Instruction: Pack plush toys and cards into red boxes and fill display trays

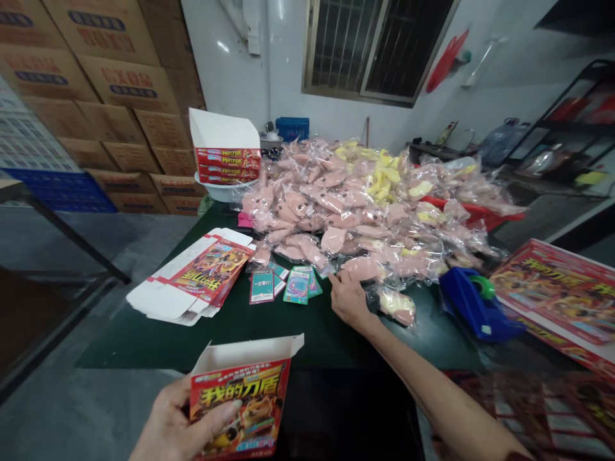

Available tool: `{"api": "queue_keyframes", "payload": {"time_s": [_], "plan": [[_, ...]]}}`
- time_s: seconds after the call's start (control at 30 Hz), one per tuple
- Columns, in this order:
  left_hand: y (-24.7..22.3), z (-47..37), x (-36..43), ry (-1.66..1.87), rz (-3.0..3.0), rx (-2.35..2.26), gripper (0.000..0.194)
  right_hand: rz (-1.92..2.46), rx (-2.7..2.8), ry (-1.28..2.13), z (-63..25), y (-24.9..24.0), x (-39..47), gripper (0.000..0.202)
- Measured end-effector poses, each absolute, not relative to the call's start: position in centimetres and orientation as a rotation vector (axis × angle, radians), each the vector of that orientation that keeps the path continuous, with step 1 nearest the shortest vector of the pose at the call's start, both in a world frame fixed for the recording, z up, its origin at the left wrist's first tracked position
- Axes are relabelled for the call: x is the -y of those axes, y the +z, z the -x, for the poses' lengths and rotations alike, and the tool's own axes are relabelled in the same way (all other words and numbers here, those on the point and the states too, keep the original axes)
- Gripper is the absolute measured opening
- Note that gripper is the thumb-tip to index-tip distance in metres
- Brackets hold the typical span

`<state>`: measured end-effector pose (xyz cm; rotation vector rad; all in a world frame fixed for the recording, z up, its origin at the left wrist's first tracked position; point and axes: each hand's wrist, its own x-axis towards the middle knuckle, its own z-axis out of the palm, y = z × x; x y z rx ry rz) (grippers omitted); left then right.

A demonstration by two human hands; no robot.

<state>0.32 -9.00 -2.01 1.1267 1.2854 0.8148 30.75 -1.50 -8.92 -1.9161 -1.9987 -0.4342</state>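
My left hand (180, 419) grips a small red printed box (254, 410) low in the view, thumb across its front; the white top flap stands up. On the dark green table, my right hand (350, 299) reaches to the near edge of a big heap of pink toys in clear bags (331, 192). Its fingertips touch a bagged pink piece (361, 267); whether they pinch it is hard to see. Left of that hand lie several teal and purple cards (296, 285). One bagged yellow-and-pink toy (396, 306) rests just right of the wrist.
Flattened red-and-white cartons (206, 269) lie at the table's left. Behind them, an open display box (228, 163) full of red packs sits on a white basin (223, 191). A blue tape dispenser (473, 307) and red printed boxes (562, 288) are at right. Brown cartons (110, 83) are stacked back left.
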Motion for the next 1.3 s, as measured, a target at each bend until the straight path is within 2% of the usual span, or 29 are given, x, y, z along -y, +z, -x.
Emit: {"api": "queue_keyframes", "payload": {"time_s": [0.17,0.3,0.47,0.5,0.67,0.77,0.93,1.13,1.3], "plan": [[-2.1,0.2,9.3,0.832,-1.127,-1.293,0.033,2.007,2.032,-0.421,-31.3,-8.0,0.1,0.034],[-2.3,1.3,9.3,0.852,-1.096,-1.34,0.036,2.038,2.047,-0.384,-31.0,-7.8,4.2,0.032],[-2.2,1.8,8.9,0.926,-1.024,-1.382,0.034,1.854,2.157,-0.197,-30.7,-8.3,11.7,0.068],[-2.1,1.7,8.8,0.928,-1.027,-1.383,0.034,1.804,2.181,-0.159,-30.7,-8.5,12.7,0.069],[-1.8,1.2,8.7,0.921,-1.061,-1.372,0.032,1.534,2.142,-0.143,-30.8,-9.7,14.6,0.03],[-1.9,1.5,8.9,0.944,-1.063,-1.363,0.032,1.433,2.114,-0.165,-30.9,-10.1,14.3,0.018],[-2.2,2.6,9.5,0.955,-1.018,-1.382,0.034,1.353,2.065,-0.217,-30.2,-9.5,13.2,0.026],[-1.2,3.2,9.8,0.965,-1.064,-1.383,0.033,1.328,2.265,-0.301,-29.0,-7.8,11.6,0.04],[-0.5,3.7,10.1,0.932,-1.114,-1.344,0.026,1.261,2.252,-0.226,-28.4,-9.0,11.6,0.03]]}}
